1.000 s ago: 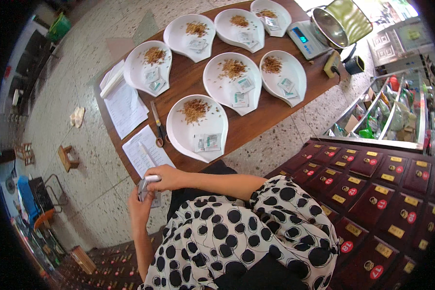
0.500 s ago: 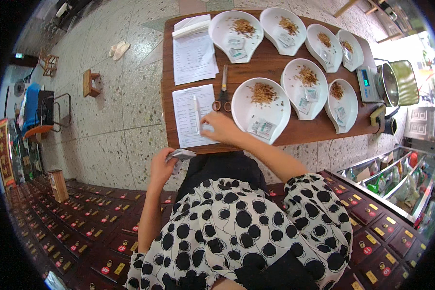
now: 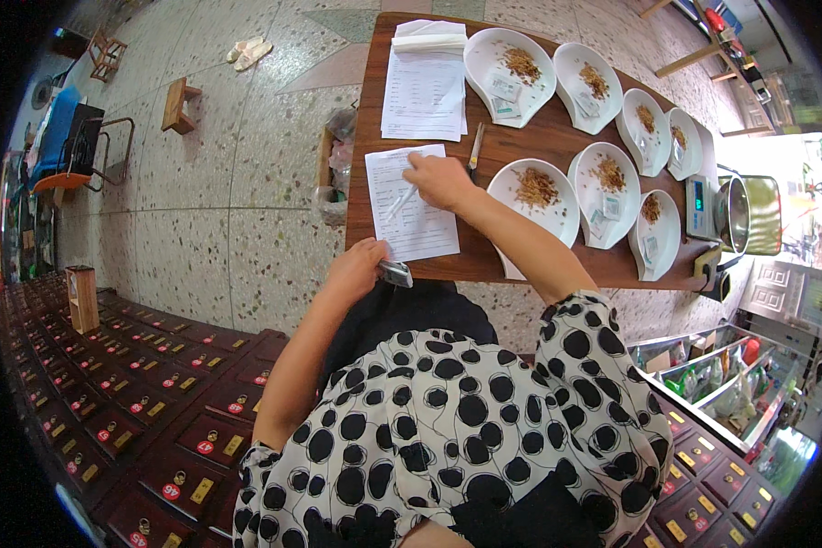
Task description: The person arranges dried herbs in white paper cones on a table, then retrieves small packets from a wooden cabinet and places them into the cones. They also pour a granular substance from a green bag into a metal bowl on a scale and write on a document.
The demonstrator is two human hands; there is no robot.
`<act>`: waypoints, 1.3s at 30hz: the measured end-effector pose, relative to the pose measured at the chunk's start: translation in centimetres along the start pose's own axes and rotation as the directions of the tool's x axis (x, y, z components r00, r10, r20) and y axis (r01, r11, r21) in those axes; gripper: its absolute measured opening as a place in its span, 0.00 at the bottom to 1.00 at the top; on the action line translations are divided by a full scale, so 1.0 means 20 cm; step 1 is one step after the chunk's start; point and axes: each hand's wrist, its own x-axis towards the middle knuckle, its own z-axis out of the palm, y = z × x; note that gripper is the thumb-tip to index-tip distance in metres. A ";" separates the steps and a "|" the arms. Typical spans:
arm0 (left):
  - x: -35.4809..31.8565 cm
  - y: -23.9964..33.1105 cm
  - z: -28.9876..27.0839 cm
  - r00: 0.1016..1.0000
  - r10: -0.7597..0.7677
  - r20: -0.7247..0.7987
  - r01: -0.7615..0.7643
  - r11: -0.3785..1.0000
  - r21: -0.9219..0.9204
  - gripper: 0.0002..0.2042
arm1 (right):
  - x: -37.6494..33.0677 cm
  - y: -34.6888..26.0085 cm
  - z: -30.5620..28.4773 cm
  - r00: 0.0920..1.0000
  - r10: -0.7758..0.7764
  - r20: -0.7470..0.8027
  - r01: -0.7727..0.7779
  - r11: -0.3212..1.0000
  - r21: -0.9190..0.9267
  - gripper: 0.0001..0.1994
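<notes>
My left hand (image 3: 354, 268) is closed on some small silvery-white packets (image 3: 395, 273) just off the table's front edge. My right hand (image 3: 440, 182) is over the nearer printed sheet (image 3: 434, 236), fingers closed at the upper end of a white pen (image 3: 401, 202) that slants across the page. Beside that hand lies a pair of scissors (image 3: 477, 151); its handles are hidden behind the hand. My right forearm covers part of the nearest white scoop-shaped dish (image 3: 557, 219), which holds brown dried shreds (image 3: 536, 188); any packets in it are out of sight.
Several more white dishes (image 3: 603, 228) with dried shreds and small packets fill the right of the wooden table (image 3: 521, 268). A scale (image 3: 700, 208) and metal pan (image 3: 733, 215) stand at the right end. More sheets (image 3: 422, 100) lie farther back. Dark numbered drawers (image 3: 155, 402) are below.
My right hand has moved up the sheet to the pen, which now slants differently. The left hand, with its packets, is closer to the table edge. The whole view has shifted.
</notes>
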 end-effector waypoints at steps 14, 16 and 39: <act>0.02 -0.06 -0.06 0.994 0.048 0.099 -0.065 0.982 0.180 0.10 | -0.16 -0.24 0.24 0.845 0.510 0.160 -0.216 0.054 0.975 0.08; 0.02 -0.04 -0.09 0.989 0.016 0.146 -0.037 0.989 0.141 0.10 | -0.19 -0.26 0.27 0.846 0.533 0.033 -0.273 0.378 0.885 0.08; -0.03 -0.07 -0.07 0.997 0.071 0.008 -0.070 0.997 -0.007 0.10 | -0.20 -0.18 0.11 0.907 0.267 -0.327 -0.146 0.925 0.351 0.08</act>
